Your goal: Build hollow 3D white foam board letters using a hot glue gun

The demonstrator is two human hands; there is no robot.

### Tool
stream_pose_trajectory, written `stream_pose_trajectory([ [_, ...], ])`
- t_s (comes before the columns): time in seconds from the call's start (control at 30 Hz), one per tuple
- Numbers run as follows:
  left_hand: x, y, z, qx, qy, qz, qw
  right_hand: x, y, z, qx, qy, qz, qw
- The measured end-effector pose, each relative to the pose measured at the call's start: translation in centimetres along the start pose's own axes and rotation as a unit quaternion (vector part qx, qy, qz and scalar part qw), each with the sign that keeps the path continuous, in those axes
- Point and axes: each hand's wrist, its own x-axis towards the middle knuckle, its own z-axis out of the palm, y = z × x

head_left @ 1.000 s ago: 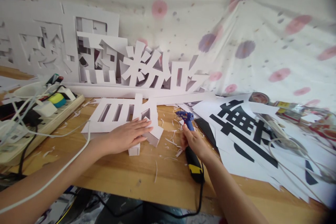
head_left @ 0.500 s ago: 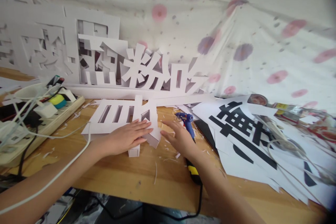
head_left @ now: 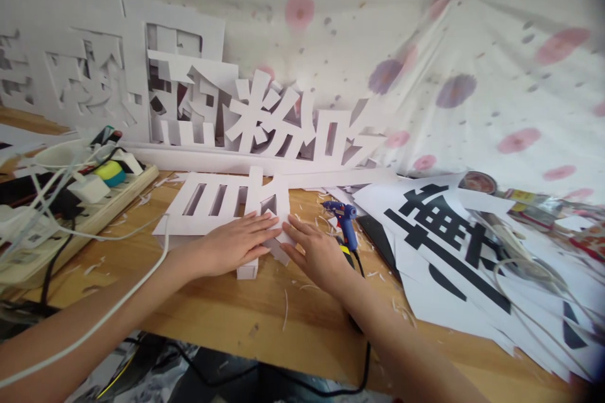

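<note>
A white foam-board character point(head_left: 177, 223) lies face up on the wooden table in front of me, with slots cut through it and raised side walls. My left hand point(head_left: 236, 239) rests flat over its right half, fingers stretched out. My right hand point(head_left: 312, 249) reaches in from the right and touches the character's right edge with its fingertips, fingers extended. The two hands nearly meet there and hide part of the character. Just beyond my right hand lies a blue hot glue gun point(head_left: 346, 220), its handle partly hidden by that hand.
A power strip point(head_left: 142, 181) with plugs and cables stands at the left. Printed paper sheets point(head_left: 425, 277) with black characters cover the right side. More white cut-out characters point(head_left: 269, 116) stand along the back. Foam scraps dot the wooden table point(head_left: 227, 324). A white cable crosses my left forearm.
My right hand has moved left, from beside the white character onto its right edge. My left hand stays on the character. The view has shifted slightly.
</note>
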Motion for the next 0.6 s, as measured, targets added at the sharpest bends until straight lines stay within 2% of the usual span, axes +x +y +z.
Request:
stream_pose_trajectory([
  [0.13, 0.0, 0.1, -0.1, -0.003, 0.004, 0.001, 1.0, 1.1, 1.5, -1.4, 0.083, -0.05, 0.014, 0.995],
  [0.23, 0.0, 0.1, -0.1, 0.001, 0.004, -0.001, 1.0, 2.7, 2.5, -1.8, 0.109, -0.036, 0.037, 0.993],
  [0.37, 0.0, 0.1, 0.0, 0.011, 0.014, 0.001, 1.0, 4.7, 2.7, -0.4, 0.091, 0.01, 0.018, 0.996],
  [0.5, -0.1, 0.3, 0.2, 0.016, 0.027, 0.003, 0.999, 5.1, 2.6, 1.6, 0.088, -0.015, -0.002, 0.996],
  [0.6, -0.1, 0.2, 0.4, 0.012, 0.043, 0.01, 0.999, 4.9, 2.7, 2.0, 0.076, -0.018, 0.001, 0.997],
])
